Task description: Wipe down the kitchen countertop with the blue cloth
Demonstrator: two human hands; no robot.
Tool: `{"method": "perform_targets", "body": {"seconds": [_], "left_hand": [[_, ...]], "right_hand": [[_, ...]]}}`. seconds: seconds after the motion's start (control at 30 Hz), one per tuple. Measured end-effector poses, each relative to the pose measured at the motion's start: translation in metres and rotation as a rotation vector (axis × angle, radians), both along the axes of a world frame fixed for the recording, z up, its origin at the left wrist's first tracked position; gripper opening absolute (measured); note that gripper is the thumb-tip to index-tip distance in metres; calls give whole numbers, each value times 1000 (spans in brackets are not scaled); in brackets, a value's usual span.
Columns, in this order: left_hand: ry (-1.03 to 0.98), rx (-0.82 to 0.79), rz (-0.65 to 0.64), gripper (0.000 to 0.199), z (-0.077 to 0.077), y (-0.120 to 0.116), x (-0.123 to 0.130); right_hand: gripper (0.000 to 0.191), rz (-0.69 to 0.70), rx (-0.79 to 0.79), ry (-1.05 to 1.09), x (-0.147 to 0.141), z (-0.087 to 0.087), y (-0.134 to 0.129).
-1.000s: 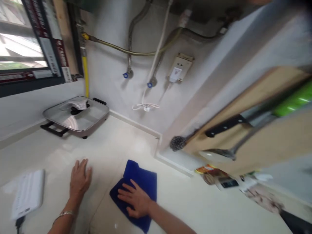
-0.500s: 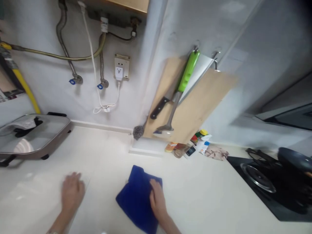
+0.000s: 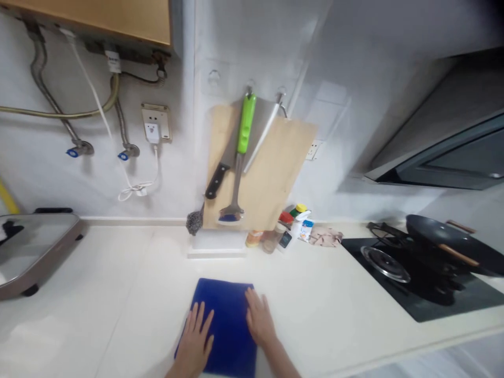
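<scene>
Through my head camera feed, a left hand [image 3: 192,342] and a right hand [image 3: 260,318] lie on a folded blue cloth [image 3: 228,310], which sits flat on the cream table [image 3: 118,294], toward the near side of the view. The left hand's fingers [image 3: 199,318] are open and spread on the cloth, while the right hand's fingers [image 3: 254,307] lie open along its right edge; neither hand grips anything. From where I sit, the cloth looks squared and smooth, with no creases I can make out. Beyond it, a wooden cutting board [image 3: 275,178] hangs on the wall with a black-handled cleaver [image 3: 212,181] and a green-handled spatula [image 3: 246,123], above a steel-wool scrubber [image 3: 193,222]. To the right, a black frying pan [image 3: 433,231] sits on a gas hob [image 3: 413,299]; to the left stands a glass-lidded electric grill [image 3: 31,247].
</scene>
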State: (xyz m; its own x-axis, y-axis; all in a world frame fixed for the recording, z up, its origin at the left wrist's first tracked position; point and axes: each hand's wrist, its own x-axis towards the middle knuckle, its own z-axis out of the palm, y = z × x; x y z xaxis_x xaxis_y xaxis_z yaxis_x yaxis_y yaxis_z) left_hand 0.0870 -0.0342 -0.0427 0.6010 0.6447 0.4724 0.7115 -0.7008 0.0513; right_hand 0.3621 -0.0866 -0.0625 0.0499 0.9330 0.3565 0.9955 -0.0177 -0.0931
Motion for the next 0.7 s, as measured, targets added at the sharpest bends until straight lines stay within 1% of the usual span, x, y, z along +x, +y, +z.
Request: {"method": "perform_targets", "body": {"seconds": [0.1,0.17,0.23,0.27,0.33,0.4,0.47,0.5,0.53,0.6,0.7], "left_hand": [[7,-3,12,64,-5,-4,9],[-8,-37,6,65,-4,-1,10],[-26,-87,-27,66,-2,5,3],[-36,-118,-45,65,0,8,-2],[-57,-180,-76,63,4,14,-13],[-82,-223,-84,58,8,17,-20],[-105,-238,-100,52,9,17,-23],[-113,-237,-113,49,9,16,-23],[-121,-232,-125,48,9,16,-22],[-132,-216,-137,46,7,15,-19],[-112,-210,-121,46,8,15,-17]], "right_hand": [[53,-47,-89,17,17,21,18],[50,-156,-91,34,21,38,26],[47,-272,-35,59,18,50,22],[45,-304,-8,83,13,52,14],[43,-319,10,153,-1,48,-12],[39,-323,-23,222,-19,36,-45],[37,-373,-74,245,-37,23,-75],[36,-406,-95,257,-45,18,-85],[35,-432,-111,275,-52,15,-92],[35,-460,-126,325,-58,12,-97],[34,-440,-152,390,-50,19,-97]]}}
